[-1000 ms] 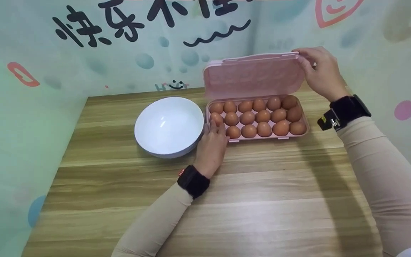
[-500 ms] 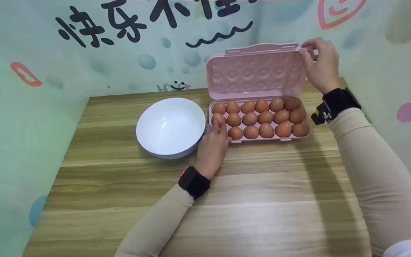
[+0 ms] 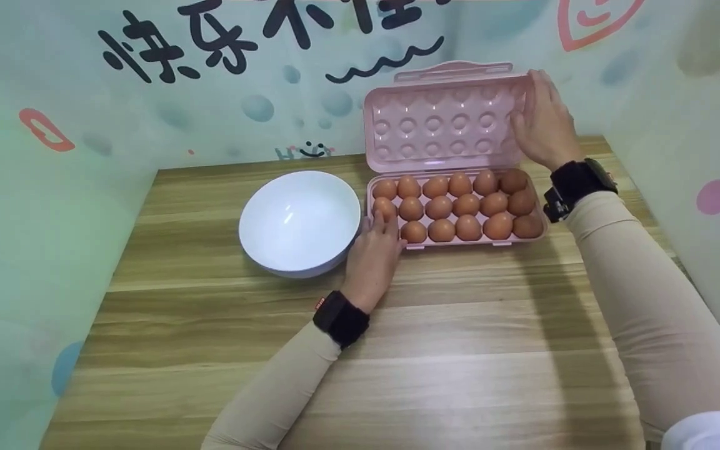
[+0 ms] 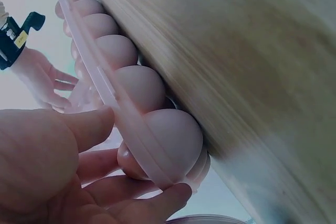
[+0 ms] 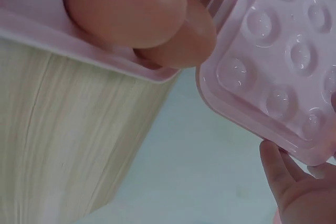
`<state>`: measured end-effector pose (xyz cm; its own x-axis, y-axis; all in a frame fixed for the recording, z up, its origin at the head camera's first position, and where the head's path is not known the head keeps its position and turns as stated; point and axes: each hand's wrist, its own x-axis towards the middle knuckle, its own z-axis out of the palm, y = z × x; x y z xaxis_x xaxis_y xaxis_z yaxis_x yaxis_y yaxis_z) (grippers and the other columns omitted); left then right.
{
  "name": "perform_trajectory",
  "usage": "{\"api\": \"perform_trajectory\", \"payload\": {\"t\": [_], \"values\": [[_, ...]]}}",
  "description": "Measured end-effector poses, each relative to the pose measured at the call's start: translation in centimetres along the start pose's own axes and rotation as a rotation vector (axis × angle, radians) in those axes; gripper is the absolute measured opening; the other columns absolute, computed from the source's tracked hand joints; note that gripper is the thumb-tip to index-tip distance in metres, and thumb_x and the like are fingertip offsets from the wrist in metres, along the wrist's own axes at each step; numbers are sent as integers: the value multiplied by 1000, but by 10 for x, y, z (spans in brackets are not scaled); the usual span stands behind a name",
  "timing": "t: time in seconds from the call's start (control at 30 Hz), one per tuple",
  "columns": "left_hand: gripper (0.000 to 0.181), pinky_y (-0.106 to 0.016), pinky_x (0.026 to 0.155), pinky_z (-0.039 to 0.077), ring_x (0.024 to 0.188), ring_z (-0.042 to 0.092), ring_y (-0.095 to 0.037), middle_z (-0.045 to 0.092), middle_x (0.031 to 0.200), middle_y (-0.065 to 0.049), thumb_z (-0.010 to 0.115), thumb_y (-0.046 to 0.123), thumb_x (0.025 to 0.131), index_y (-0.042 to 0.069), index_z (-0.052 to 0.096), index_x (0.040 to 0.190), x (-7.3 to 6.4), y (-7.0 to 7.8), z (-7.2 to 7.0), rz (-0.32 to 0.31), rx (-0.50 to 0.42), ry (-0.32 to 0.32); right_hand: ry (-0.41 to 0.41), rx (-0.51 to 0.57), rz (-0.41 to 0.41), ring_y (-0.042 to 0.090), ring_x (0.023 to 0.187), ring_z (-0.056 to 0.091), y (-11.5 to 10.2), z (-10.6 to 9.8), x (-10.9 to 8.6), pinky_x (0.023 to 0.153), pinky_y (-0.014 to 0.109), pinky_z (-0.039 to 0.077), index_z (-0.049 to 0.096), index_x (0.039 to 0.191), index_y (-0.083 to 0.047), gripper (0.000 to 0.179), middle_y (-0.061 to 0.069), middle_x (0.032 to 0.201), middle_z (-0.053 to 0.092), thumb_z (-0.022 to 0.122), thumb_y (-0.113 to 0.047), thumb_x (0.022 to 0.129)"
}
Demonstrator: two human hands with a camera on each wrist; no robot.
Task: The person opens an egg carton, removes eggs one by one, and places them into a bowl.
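Observation:
A pink plastic egg carton stands raised open, its base filled with rows of brown eggs. My left hand grips the base's front left corner. In the left wrist view, the thumb lies along the rim and the fingers reach round the corner beside an egg. At the back, the dimpled lid leans upright towards the wall. My right hand holds the lid's right edge near its upper corner, thumb on the inner side; the right wrist view shows fingers at that edge.
A large white bowl stands just left of the carton, close by my left hand. Both are on a wood-grain table. A printed cloth backdrop rises behind the table's back edge and along the sides.
The lid has swung further up and back, showing more of its dimpled inside. My right hand has moved with it, a little leftwards along its edge. The left hand stays at the corner.

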<state>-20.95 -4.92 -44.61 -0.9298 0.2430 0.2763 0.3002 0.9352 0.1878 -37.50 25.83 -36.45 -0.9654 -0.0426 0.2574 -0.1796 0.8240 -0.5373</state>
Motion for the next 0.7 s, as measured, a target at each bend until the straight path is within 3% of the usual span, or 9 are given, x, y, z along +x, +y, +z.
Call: {"api": "perform_trajectory", "payload": {"t": [0.17,0.33,0.5,0.7], "values": [[52,-47,94,61,131,62,-44,57,150,-25,72,30,103,2,57,145,-1,-1,1,5,4,9,-124,24,26,40,163,3,3,-3,3,131,54,7,-4,170,-6,80,20,177,-4,41,-28,107],[53,-45,88,63,126,65,-42,60,146,-23,75,30,100,2,58,143,-3,-1,2,18,17,53,-172,39,27,40,163,0,6,-2,3,132,50,4,-7,168,-2,84,22,176,-8,41,-29,105],[54,-42,84,63,119,67,-38,62,142,-21,78,31,98,2,59,140,-6,-1,3,42,49,99,-189,47,32,46,161,5,10,2,1,132,51,7,-9,167,1,87,25,174,-10,44,-25,103],[52,-42,85,63,119,67,-39,62,142,-22,77,31,99,2,61,139,-7,-2,1,46,48,92,-223,38,53,52,158,12,11,3,1,131,55,10,-13,167,-3,91,20,174,-18,48,-23,102]]}}
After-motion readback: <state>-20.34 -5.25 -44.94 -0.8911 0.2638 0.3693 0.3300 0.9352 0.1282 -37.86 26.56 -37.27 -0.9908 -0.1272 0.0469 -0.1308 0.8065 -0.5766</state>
